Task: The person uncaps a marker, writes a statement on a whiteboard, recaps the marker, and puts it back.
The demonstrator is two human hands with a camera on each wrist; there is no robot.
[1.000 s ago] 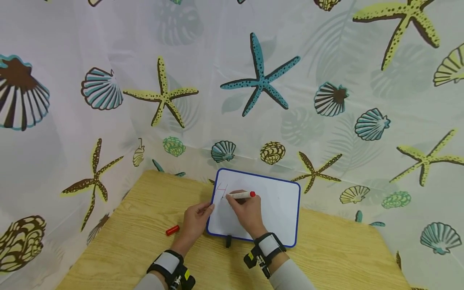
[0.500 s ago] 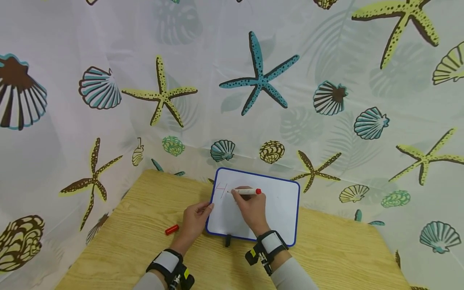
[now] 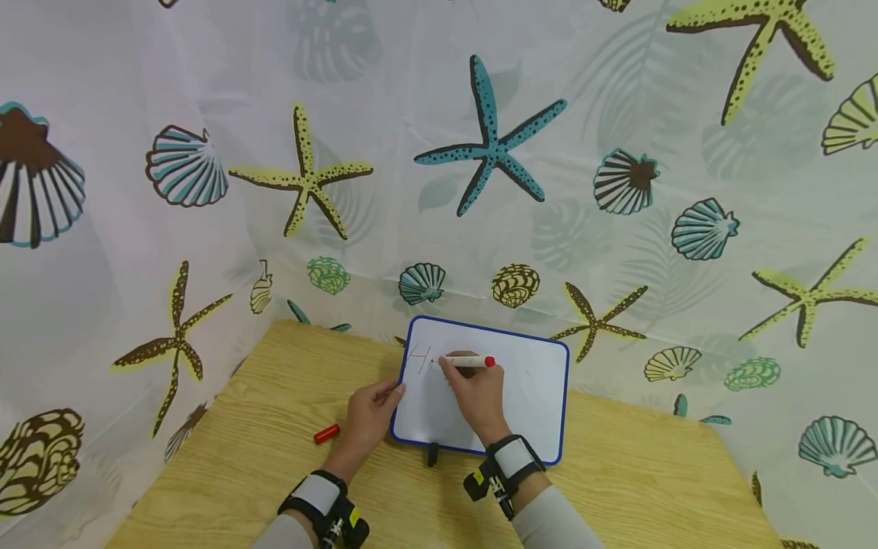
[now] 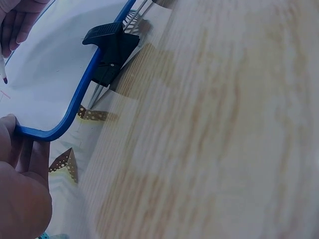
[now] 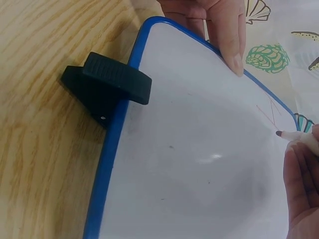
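A whiteboard with a blue frame leans upright on the table, a black clip stand at its bottom edge. My left hand grips the board's left side, thumb on the front and fingers behind, as the left wrist view also shows. Between the thumb and fingers of my right hand is a white marker with a red end. Its dark tip points left, just right of thin red strokes shaped like an H at the board's upper left. Whether the tip touches the surface I cannot tell.
A red marker cap lies on the wooden table, left of my left hand. Behind the table hangs a white curtain printed with starfish and shells.
My right hand has moved slightly right and up with the marker, from the H's right stroke to a spot beside it. My left hand keeps its grip on the board.
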